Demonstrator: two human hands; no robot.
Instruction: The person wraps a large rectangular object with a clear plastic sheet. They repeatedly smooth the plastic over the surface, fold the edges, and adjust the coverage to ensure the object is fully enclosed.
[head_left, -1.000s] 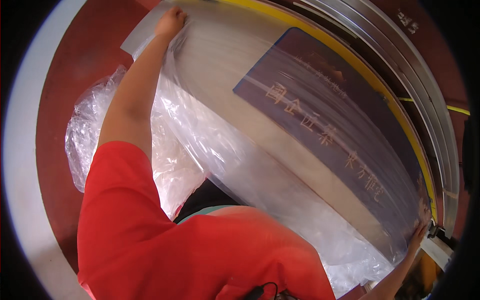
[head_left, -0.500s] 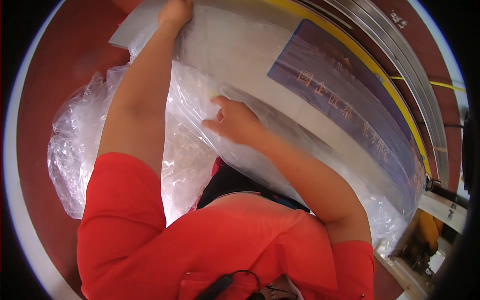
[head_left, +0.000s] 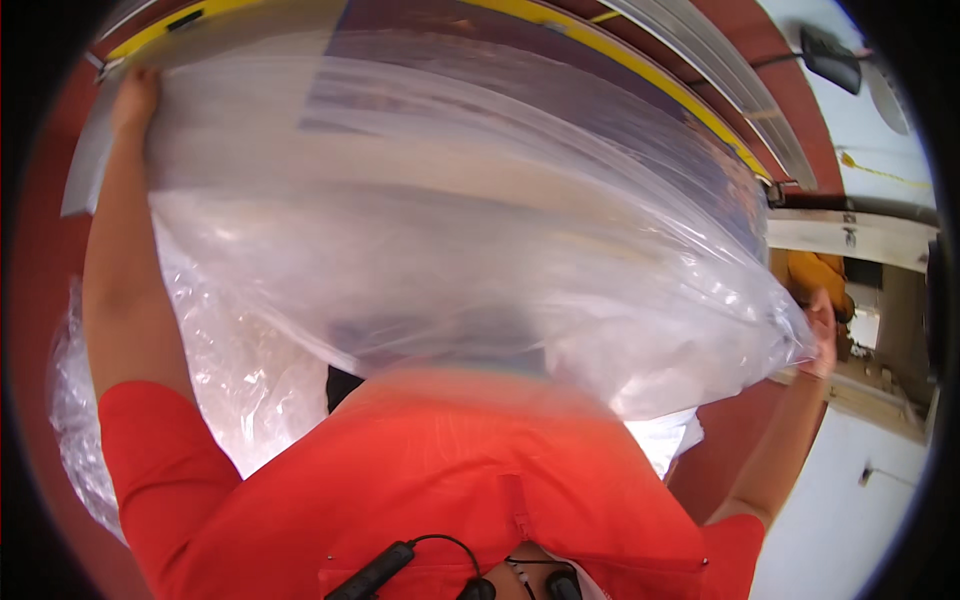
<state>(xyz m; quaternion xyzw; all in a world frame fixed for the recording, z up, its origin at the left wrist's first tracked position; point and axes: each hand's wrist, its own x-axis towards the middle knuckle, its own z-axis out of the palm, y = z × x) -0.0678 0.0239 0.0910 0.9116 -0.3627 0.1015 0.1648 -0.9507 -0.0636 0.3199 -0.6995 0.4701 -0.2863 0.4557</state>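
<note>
A large flat panel (head_left: 520,110), grey with a dark purple printed area, lies in front of me, covered by a big clear plastic bag (head_left: 480,250). My left hand (head_left: 135,95) reaches far out to the upper left and grips the panel's far corner together with the plastic. My right hand (head_left: 822,325) is stretched out to the right and pinches the bag's edge, pulling the film taut. The plastic billows between both hands and hides most of the panel.
More crumpled clear plastic (head_left: 230,390) hangs at my lower left. A yellow edge strip (head_left: 640,85) and grey metal rails (head_left: 720,70) run along the far side over a red-brown floor. A white surface (head_left: 850,500) lies at the lower right.
My right hand has left the middle of the plastic and swung out to the right edge, pulling the bag wide. The film now billows over the panel. The left hand keeps its grip.
</note>
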